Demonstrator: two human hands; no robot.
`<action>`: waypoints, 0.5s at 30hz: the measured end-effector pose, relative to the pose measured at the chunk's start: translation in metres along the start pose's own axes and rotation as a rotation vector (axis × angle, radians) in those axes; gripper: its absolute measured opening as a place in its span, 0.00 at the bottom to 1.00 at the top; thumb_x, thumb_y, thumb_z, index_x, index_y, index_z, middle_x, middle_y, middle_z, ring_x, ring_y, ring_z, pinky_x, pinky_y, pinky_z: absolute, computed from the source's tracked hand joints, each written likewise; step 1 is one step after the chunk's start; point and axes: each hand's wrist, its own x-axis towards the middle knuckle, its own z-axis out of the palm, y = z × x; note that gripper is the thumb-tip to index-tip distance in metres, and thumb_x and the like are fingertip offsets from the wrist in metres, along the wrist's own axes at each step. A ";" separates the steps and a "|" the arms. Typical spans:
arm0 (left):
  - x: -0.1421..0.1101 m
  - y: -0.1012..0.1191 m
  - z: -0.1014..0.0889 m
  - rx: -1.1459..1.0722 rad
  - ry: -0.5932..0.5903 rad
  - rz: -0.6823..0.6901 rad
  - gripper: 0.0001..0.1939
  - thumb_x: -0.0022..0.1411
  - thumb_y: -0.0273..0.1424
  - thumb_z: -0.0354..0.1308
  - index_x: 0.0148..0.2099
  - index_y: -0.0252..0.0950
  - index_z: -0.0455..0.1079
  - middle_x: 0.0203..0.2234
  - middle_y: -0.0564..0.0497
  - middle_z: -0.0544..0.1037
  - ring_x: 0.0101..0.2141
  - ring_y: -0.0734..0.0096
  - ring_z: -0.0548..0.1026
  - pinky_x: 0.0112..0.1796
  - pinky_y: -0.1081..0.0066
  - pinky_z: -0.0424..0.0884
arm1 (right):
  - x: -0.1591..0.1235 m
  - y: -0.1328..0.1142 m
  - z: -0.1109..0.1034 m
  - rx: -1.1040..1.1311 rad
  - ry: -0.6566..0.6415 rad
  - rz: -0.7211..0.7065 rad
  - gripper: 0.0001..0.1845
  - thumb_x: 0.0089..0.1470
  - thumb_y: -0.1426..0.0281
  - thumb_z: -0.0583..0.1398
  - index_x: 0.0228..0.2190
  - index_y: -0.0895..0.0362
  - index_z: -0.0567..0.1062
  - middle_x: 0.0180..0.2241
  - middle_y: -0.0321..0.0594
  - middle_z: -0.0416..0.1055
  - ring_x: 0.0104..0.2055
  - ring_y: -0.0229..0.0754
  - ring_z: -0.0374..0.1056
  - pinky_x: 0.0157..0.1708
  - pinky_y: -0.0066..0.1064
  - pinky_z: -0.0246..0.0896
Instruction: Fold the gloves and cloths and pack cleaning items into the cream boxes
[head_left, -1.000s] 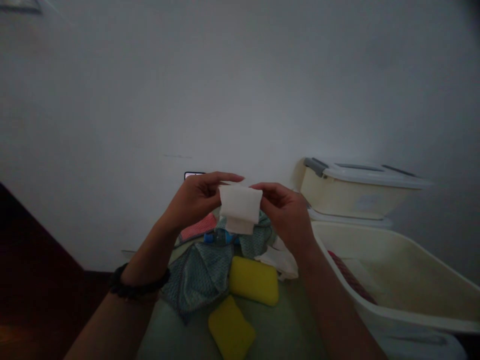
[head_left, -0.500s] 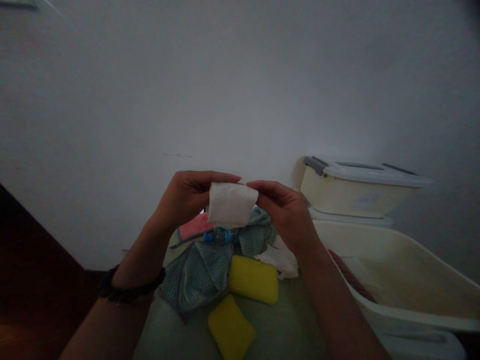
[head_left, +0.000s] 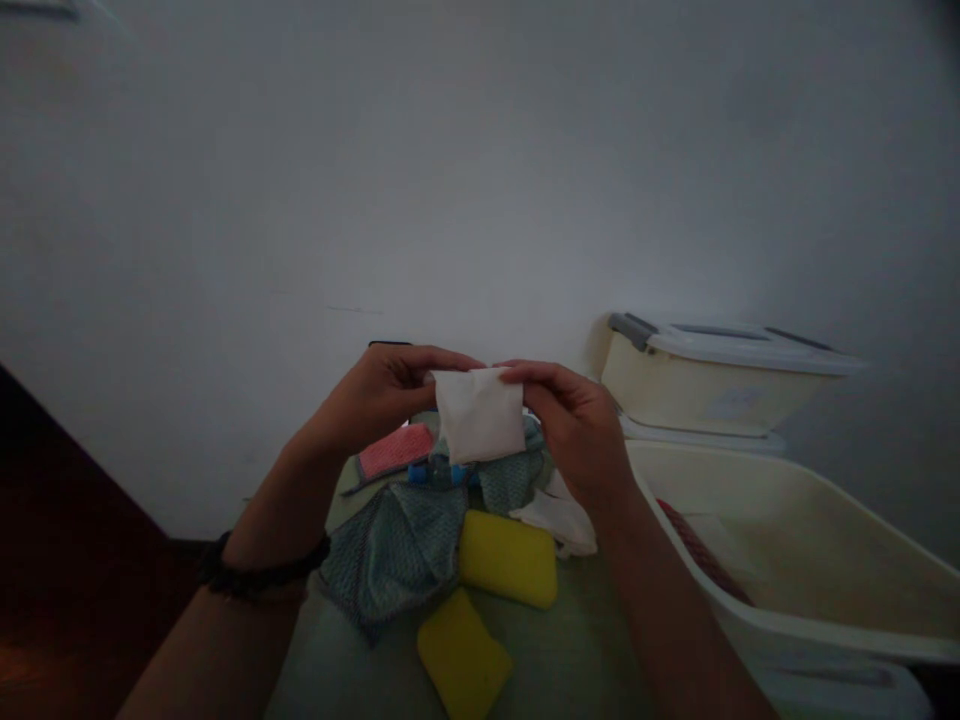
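I hold a small folded white cloth [head_left: 480, 413] up in front of me with both hands. My left hand [head_left: 379, 393] pinches its upper left corner, fingers closed on it. My right hand [head_left: 577, 425] pinches its upper right edge the same way. The cloth hangs above a pile on a green surface [head_left: 555, 660]: a teal mesh cloth [head_left: 397, 545], two yellow sponges [head_left: 508, 560] [head_left: 461, 660], a pink cloth [head_left: 394, 450], a crumpled white cloth [head_left: 559, 520] and something blue [head_left: 435, 472]. A dark bracelet [head_left: 259, 575] circles my left wrist.
An open cream plastic tub [head_left: 810, 560] stands at the right with a dark red item inside. Behind it sits a lidded cream box [head_left: 720, 380] with grey latches. A pale wall fills the background; dark floor [head_left: 67, 560] lies at the left.
The hanging lower layer of the white cloth has been folded up, leaving a compact square. Both hands shifted slightly while keeping their pinch.
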 end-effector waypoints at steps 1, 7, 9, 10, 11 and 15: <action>0.000 -0.001 0.000 0.006 0.010 -0.007 0.11 0.48 0.28 0.62 0.37 0.37 0.77 0.31 0.50 0.81 0.28 0.71 0.77 0.26 0.77 0.71 | 0.000 0.000 0.000 0.016 0.002 0.017 0.12 0.51 0.77 0.55 0.29 0.53 0.78 0.35 0.33 0.76 0.41 0.37 0.69 0.43 0.31 0.61; -0.002 0.001 0.000 0.130 0.117 0.003 0.10 0.51 0.29 0.60 0.37 0.38 0.78 0.29 0.51 0.81 0.26 0.74 0.75 0.25 0.78 0.69 | 0.000 -0.004 0.005 0.149 -0.027 0.072 0.05 0.49 0.71 0.60 0.32 0.54 0.73 0.35 0.35 0.75 0.38 0.36 0.69 0.38 0.28 0.64; -0.002 0.003 0.001 0.148 0.129 0.007 0.10 0.51 0.29 0.60 0.37 0.37 0.78 0.29 0.51 0.81 0.26 0.74 0.75 0.25 0.78 0.69 | 0.000 -0.005 0.007 0.187 -0.027 0.095 0.11 0.46 0.71 0.63 0.35 0.52 0.70 0.35 0.33 0.75 0.36 0.34 0.70 0.36 0.26 0.65; -0.002 0.004 0.002 0.143 0.128 0.003 0.10 0.50 0.28 0.60 0.37 0.37 0.78 0.29 0.51 0.81 0.26 0.73 0.75 0.26 0.78 0.70 | 0.000 -0.004 0.008 0.191 -0.026 0.113 0.14 0.45 0.71 0.64 0.36 0.52 0.69 0.35 0.33 0.75 0.35 0.34 0.70 0.35 0.26 0.65; -0.002 0.004 0.003 0.128 0.123 -0.005 0.10 0.50 0.28 0.60 0.37 0.37 0.78 0.29 0.51 0.81 0.27 0.73 0.75 0.27 0.77 0.70 | 0.000 -0.003 0.008 0.177 -0.024 0.132 0.15 0.45 0.71 0.64 0.37 0.52 0.69 0.34 0.33 0.75 0.35 0.33 0.70 0.34 0.25 0.65; -0.001 0.002 0.004 -0.013 0.018 -0.082 0.12 0.51 0.29 0.60 0.40 0.36 0.77 0.30 0.50 0.81 0.30 0.69 0.77 0.32 0.72 0.73 | 0.001 0.000 0.006 0.057 0.036 0.175 0.13 0.43 0.68 0.65 0.34 0.55 0.73 0.29 0.33 0.75 0.30 0.34 0.70 0.29 0.23 0.65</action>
